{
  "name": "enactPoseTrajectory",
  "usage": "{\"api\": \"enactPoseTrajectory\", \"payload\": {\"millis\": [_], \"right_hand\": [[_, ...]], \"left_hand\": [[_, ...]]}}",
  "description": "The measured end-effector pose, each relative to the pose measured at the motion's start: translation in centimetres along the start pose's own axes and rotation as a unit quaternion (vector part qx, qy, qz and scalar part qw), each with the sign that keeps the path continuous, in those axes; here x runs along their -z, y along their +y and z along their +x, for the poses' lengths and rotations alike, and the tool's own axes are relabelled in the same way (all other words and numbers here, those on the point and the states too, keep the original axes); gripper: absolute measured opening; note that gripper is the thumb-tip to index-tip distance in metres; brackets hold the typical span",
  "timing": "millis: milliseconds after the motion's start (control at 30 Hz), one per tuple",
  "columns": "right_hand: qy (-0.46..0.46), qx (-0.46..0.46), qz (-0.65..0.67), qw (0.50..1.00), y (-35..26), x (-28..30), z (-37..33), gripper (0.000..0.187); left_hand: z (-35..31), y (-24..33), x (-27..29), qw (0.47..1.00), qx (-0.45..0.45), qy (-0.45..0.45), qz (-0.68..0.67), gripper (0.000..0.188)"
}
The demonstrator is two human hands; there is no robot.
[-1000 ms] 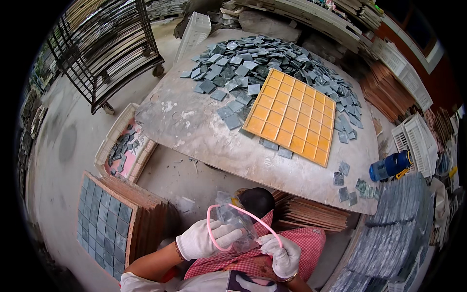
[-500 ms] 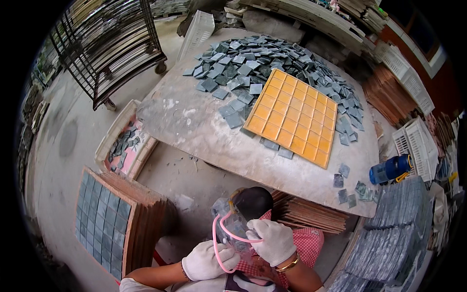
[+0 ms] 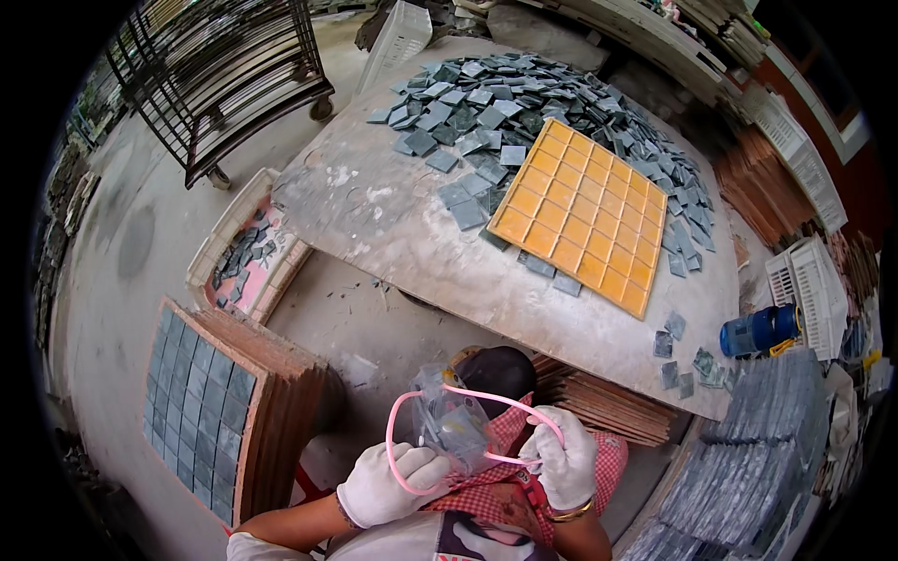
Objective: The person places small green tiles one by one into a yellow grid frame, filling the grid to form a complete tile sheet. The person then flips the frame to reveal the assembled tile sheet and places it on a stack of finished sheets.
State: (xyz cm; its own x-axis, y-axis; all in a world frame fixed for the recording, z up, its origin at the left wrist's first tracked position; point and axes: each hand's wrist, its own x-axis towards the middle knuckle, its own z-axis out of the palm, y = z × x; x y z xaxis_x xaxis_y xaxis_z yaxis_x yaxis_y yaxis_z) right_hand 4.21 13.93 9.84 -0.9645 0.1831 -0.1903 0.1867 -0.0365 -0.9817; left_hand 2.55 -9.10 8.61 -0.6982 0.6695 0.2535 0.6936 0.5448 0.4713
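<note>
In front of my lap I hold a crumpled-looking clear plastic thing with pink loops (image 3: 451,423); its exact kind is hard to make out. My left hand (image 3: 391,483), in a white glove, is closed round the lower part of the left loop. The right loop is gripped by my gloved right hand (image 3: 564,460), raised beside it with fingers curled. Beyond, on the table (image 3: 365,220), a yellow grid tray (image 3: 582,215) lies tilted against a heap of grey-green square tiles (image 3: 496,98).
To the left stand boards faced with tiles (image 3: 196,411) and a crate of tile scraps (image 3: 245,257). A wheeled metal rack (image 3: 224,103) is farther back. On the right are a blue bottle (image 3: 758,332), stacked tile sheets (image 3: 720,467) and white crates (image 3: 809,285).
My hands have moved apart, the right one rightward, spreading the pink loops. The clear plastic thing now hangs more openly between them. The whole view has shifted slightly.
</note>
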Motion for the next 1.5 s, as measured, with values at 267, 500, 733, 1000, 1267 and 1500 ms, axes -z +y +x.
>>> {"api": "enactPoseTrajectory", "payload": {"millis": [267,500,733,1000,1267,1500], "right_hand": [[-0.104,-0.001,0.239,0.965,5.2,1.7,1.5,0.064],[-0.132,-0.044,0.066,0.988,14.8,1.6,1.5,0.1],[-0.118,0.049,0.251,0.959,13.0,-1.3,9.0,0.081],[0.008,0.182,0.172,0.968,4.8,-3.2,18.9,0.055],[0.079,0.102,-0.091,0.987,-2.0,-4.4,28.7,0.049],[0.048,0.061,-0.504,0.86,-9.1,-6.0,34.9,0.063]], "left_hand": [[5.4,-3.5,1.1,0.994,-0.005,-0.008,-0.11,0.012],[10.6,-3.4,2.4,0.972,0.057,0.016,-0.227,0.015],[17.2,-2.7,6.2,0.927,0.113,0.045,-0.356,0.028],[28.8,-14.5,6.3,0.908,0.222,0.096,-0.343,0.027],[28.2,-25.5,2.7,0.661,0.252,0.206,-0.676,0.017],[20.7,-21.1,-4.2,0.473,0.291,0.218,-0.802,0.015]]}}
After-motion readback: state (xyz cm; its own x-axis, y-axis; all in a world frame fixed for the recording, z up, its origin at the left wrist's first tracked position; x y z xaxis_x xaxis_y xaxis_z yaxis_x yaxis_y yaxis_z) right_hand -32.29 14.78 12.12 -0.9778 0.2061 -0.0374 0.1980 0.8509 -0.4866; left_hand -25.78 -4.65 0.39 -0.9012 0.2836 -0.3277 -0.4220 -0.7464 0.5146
